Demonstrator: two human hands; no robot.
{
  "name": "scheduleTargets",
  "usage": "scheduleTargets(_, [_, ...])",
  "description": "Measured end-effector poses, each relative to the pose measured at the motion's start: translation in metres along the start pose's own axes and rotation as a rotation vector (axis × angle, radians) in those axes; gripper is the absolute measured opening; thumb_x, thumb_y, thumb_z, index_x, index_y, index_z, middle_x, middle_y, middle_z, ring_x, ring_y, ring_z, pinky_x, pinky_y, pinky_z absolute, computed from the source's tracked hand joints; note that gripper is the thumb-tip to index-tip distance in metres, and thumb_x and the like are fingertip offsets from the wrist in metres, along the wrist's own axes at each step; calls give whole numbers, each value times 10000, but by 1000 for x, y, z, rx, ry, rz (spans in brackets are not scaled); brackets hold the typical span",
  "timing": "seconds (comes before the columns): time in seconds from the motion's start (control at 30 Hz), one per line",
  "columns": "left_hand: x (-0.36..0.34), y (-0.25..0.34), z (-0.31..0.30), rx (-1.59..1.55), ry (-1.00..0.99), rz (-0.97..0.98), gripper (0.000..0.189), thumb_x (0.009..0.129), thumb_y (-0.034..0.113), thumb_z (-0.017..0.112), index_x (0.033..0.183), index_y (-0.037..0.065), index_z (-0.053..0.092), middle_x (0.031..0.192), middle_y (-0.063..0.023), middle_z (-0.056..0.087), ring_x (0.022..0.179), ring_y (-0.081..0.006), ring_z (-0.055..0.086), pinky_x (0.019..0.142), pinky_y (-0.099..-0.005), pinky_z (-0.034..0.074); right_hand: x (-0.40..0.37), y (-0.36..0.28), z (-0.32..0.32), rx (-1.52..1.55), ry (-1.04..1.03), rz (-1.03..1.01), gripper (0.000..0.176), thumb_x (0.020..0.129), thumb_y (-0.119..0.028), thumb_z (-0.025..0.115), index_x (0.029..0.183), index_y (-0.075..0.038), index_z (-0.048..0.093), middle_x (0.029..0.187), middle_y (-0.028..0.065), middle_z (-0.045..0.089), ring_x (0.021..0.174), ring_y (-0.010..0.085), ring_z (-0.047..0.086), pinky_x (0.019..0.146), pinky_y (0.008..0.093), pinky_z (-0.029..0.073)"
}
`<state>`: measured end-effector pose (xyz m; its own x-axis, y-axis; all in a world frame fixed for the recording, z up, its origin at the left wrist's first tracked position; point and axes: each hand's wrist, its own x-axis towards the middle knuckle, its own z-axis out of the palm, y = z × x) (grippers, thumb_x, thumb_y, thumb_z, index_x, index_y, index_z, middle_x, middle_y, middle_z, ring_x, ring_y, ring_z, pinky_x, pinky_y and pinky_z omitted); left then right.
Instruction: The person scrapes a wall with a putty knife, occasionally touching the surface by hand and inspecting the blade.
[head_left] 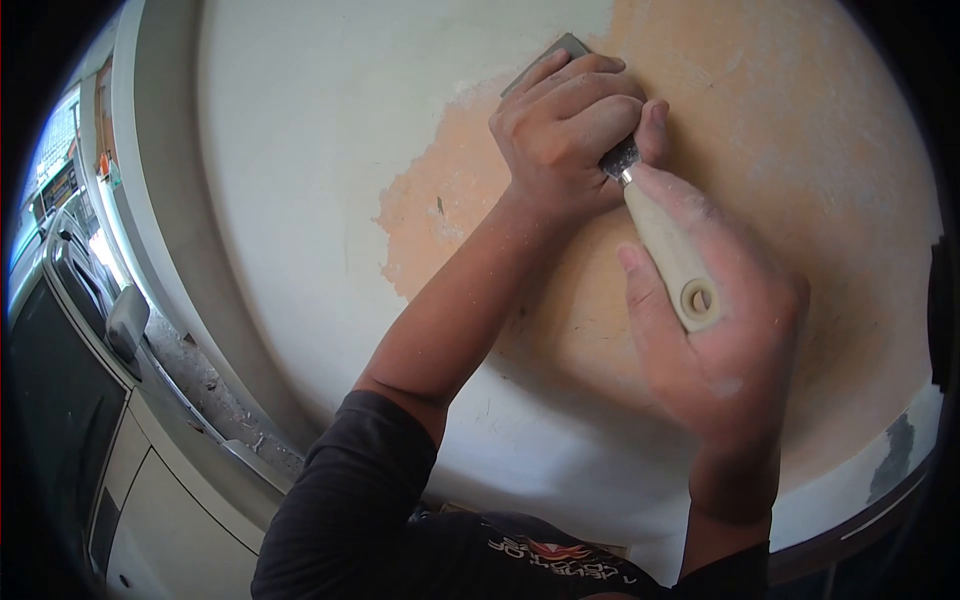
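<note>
A scraper (664, 236) with a cream handle and a metal neck lies against the wall, its handle pointing down and right. Around the handle is my right hand (735, 310), thumb on one side and fingers on the other. My left hand (570, 130) is closed over the blade end, pressing near the neck. The flat metal edge (568, 45) shows beyond its knuckles, close to the wall. Under both hands, the wall has a bare orange-tan patch (440, 200) with a ragged border against the pale coating (300, 130).
A vehicle (180, 520) with a side mirror (127, 322) stands at the lower left. Beside it, a wall edge (165, 200) runs down to debris-strewn ground (215, 385). A dark grey patch (892, 458) marks the wall at the lower right.
</note>
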<state>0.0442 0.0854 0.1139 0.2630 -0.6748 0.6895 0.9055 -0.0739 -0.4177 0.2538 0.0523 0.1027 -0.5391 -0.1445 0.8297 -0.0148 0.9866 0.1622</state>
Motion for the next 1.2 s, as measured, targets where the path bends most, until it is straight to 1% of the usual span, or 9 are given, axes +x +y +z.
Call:
scheduleTargets(0.27, [-1,2,-1,-49,29,-34,272,784,126,738,584,104,554,641,-35,619,673,-220,667,587,-341,485,2,1,3,-4,2,4,344,828,48,688,1172,61,686,1051,233,724,975,312,736,877,367,553])
scheduleTargets(0.4, [-1,3,-2,6,-17,-31,276,782,121,737,579,104,550,641,-34,619,678,-222,670,589,-341,487,0,0,1,5,0,-2,345,826,50,689,1171,59,686,1049,231,726,968,312,737,873,367,554])
scheduleTargets(0.5, [2,-3,-1,4,-12,-45,268,783,119,735,585,103,555,644,-29,622,684,-223,674,591,-342,485,6,9,10,65,60,-26,353,824,49,692,1177,61,683,1044,228,730,961,310,741,865,366,557])
scheduleTargets(0.67, [-6,4,-10,11,-3,1,252,783,125,731,592,103,567,650,-21,626,692,-224,678,597,-343,485,-7,-4,4,25,-19,-14,350,825,54,686,1175,62,681,1028,235,727,954,333,741,851,369,561])
scheduleTargets(0.77, [-9,14,-21,112,-59,-72,257,781,133,725,592,105,552,662,-15,630,711,-218,683,619,-353,494,-8,-1,9,28,-58,-2,347,823,56,683,1169,61,681,1022,240,723,947,347,739,842,372,563])
scheduleTargets(0.87, [-14,12,-18,73,-25,-105,258,780,137,724,592,107,549,664,-14,632,731,-213,688,639,-360,501,-7,-2,10,38,-60,3,350,819,54,687,1168,60,681,1018,243,720,939,347,739,832,375,564])
scheduleTargets(1.0, [-11,10,-21,104,-49,-114,258,783,139,719,592,109,548,669,-12,635,740,-212,690,651,-360,504,1,3,15,72,-8,-34,353,814,48,696,1167,58,681,1006,240,719,930,339,741,824,378,564])
scheduleTargets(1.13, [-12,8,-19,61,-27,-98,262,793,148,719,598,110,548,673,-14,635,733,-219,690,638,-357,495,-4,-6,10,-18,-65,-15,344,824,33,703,1167,46,686,990,234,720,909,340,738,819,373,563])
scheduleTargets(1.2, [-13,10,-19,79,-38,-108,264,797,151,720,600,111,549,675,-14,635,729,-220,690,633,-354,493,-3,0,14,63,-9,-1,350,818,27,710,1167,38,690,992,232,723,913,349,738,818,375,563])
